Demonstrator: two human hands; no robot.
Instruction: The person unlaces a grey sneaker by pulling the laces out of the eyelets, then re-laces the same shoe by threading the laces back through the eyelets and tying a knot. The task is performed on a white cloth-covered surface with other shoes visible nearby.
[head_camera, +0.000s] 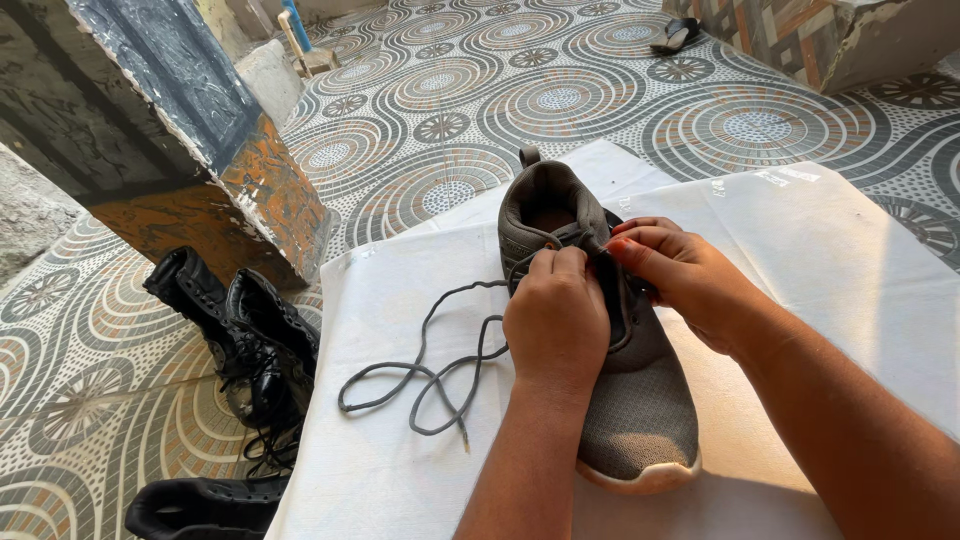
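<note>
1. One grey mesh sneaker (640, 400) with a white sole lies on a white sheet (850, 260) spread over the patterned tile floor (450, 90), toe toward the camera, heel away.
2. Left hand (556, 322) rests over the sneaker's tongue area, fingers pinched closed on the grey shoelace (425, 375) at the upper eyelets.
3. Right hand (680, 275) sits just beside it on the sneaker's right side, fingertips clenched on the collar edge and lace.
4. Loose lace trails left of the sneaker in loops across the sheet.
5. Black lace-up boots (245, 335) stand on the tiles beside the sheet's left edge, near a painted concrete block (170, 130).
6. Far off, one dark sandal (675, 35) lies on the floor.
</note>
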